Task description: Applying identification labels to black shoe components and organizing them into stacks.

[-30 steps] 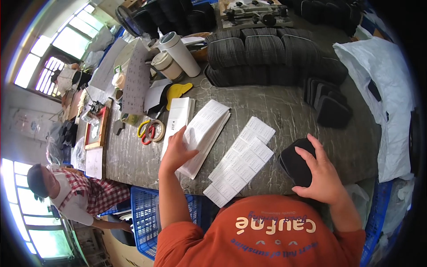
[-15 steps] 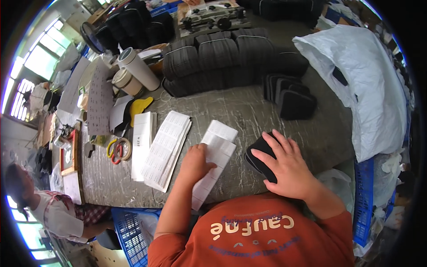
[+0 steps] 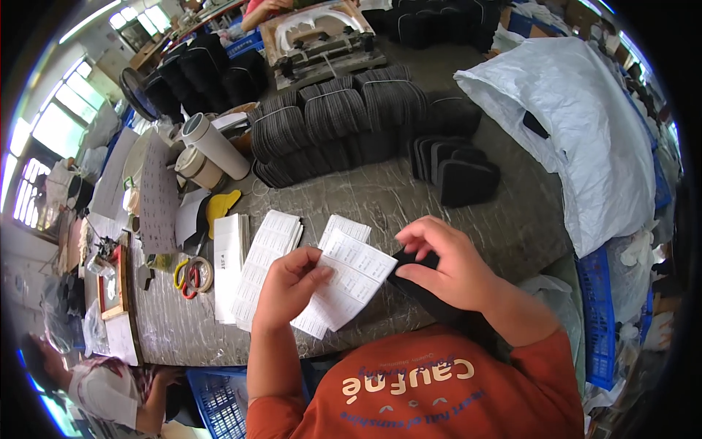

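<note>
My left hand point(image 3: 287, 284) is closed, pinching the upper left edge of a white printed paper sheet point(image 3: 356, 276) between thumb and fingers. The sheet is lifted and tilted above another printed sheet point(image 3: 346, 227) on the table. Close to the sheet's right corner hovers my right hand point(image 3: 455, 265), thumb and fingers curved but apart, with nothing visible gripped. Below it lies a black fabric piece point(image 3: 422, 287), partly covered by the hand. Left of my left hand lies a stack of printed sheets point(image 3: 265, 252), beside a narrower white paper stack point(image 3: 229, 267).
Bundles of black fabric pieces point(image 3: 333, 110) stand across the table's far side, with a loose black stack point(image 3: 468, 179) to their right. A white plastic bag point(image 3: 585, 132) bulges at the right. Scissors point(image 3: 191, 274), tape and cups point(image 3: 216, 146) sit left. Another person point(image 3: 110, 388) is at lower left.
My left hand has raised a printed sheet off the one below. My right hand has lifted from the black fabric piece and moved toward the sheet's corner. The view has shifted slightly.
</note>
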### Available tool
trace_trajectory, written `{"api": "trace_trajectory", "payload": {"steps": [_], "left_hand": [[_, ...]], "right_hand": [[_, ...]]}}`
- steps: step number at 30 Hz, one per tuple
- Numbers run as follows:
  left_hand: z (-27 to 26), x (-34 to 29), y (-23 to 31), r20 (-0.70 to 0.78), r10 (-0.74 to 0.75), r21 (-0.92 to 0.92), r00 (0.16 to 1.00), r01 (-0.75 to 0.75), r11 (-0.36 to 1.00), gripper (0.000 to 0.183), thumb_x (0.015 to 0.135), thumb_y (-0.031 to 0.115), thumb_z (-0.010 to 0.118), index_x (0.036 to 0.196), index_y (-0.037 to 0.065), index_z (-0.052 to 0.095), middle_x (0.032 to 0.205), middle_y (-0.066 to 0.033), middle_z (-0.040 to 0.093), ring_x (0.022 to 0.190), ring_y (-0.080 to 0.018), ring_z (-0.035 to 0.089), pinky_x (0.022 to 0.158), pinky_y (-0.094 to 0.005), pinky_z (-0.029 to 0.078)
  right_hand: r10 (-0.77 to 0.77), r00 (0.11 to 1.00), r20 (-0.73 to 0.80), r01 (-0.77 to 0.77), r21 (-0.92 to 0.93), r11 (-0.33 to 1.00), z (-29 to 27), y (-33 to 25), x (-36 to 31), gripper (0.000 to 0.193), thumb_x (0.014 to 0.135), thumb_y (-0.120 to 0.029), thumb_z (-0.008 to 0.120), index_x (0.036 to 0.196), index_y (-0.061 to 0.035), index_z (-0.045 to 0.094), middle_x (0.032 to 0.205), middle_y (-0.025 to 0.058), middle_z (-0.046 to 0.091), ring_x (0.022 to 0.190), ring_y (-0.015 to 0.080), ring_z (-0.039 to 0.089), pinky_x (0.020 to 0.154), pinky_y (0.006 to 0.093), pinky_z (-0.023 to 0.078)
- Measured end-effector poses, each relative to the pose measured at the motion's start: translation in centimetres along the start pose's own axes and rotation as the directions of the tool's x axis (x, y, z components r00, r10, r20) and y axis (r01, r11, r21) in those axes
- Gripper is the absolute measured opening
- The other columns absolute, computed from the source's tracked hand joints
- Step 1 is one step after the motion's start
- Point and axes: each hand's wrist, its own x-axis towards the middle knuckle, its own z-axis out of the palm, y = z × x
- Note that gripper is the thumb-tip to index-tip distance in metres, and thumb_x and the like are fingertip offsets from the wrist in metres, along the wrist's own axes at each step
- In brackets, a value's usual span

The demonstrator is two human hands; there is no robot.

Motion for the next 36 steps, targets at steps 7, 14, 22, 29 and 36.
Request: {"api": "trace_trajectory", "payload": {"steps": [7,14,22,29,36], "left_hand": [[3.0,0.6,2.0,0.024,0.048,-0.021,0.999,-0.047,0.999,0.012,0.092,0.010,0.064,0.093,-0.002,0.062,0.074,0.0022,0.058,0.068,-0.0042,0.049,0.057,-0.0227,0.040],[3.9,1.4,0.3,0.198,-0.074,-0.074,0.977,0.091,0.993,0.011,0.091,0.010,0.063,0.087,0.000,0.064,0.072,0.0046,0.059,0.067,-0.0023,0.049,0.056,-0.0214,0.039],[4.7,1.0,-0.2,-0.091,-0.117,-0.038,0.989,0.114,0.993,0.013,0.093,0.012,0.063,0.086,0.001,0.061,0.068,0.0039,0.056,0.057,-0.0016,0.043,0.049,-0.0205,0.033],[4.4,-1.5,2.1,0.416,0.404,0.347,0.815,-0.553,0.757,0.016,0.082,0.009,0.069,0.081,-0.002,0.058,0.096,-0.0171,0.063,0.087,-0.0329,0.061,0.074,-0.0402,0.051],[6.8,-2.0,1.4,0.572,0.426,0.463,0.701,-0.705,0.538,0.018,0.076,0.008,0.071,0.077,-0.002,0.056,0.127,-0.0197,0.059,0.123,-0.0372,0.053,0.099,-0.0426,0.048]], "right_hand": [[-0.012,0.998,0.065,-0.006,0.267,0.964,1.7,0.3,0.5,0.020,0.081,0.002,0.069,0.097,-0.0045,0.060,0.088,0.0081,0.066,0.082,0.0175,0.066,0.074,0.0304,0.052],[-0.507,0.860,0.060,0.509,-0.044,0.859,2.0,1.4,-0.2,0.022,0.073,0.005,0.069,0.091,-0.0058,0.063,0.086,0.0085,0.063,0.083,0.0275,0.062,0.071,0.0352,0.051],[-0.386,0.921,-0.047,0.384,-0.045,0.922,2.2,1.6,-2.1,0.019,0.076,0.007,0.066,0.087,-0.0055,0.058,0.093,0.0078,0.060,0.081,0.0263,0.061,0.072,0.0347,0.050],[0.164,0.952,-0.258,-0.065,0.353,0.933,-1.6,1.4,-2.5,0.004,0.092,0.000,0.059,0.094,0.0011,0.057,0.086,0.0018,0.058,0.078,0.0064,0.054,0.072,0.0224,0.047],[0.354,0.928,-0.114,-0.334,0.166,0.928,0.0,3.0,-1.7,0.004,0.089,-0.002,0.061,0.088,0.0026,0.062,0.078,0.0034,0.065,0.071,0.0071,0.058,0.066,0.0254,0.049]]}}
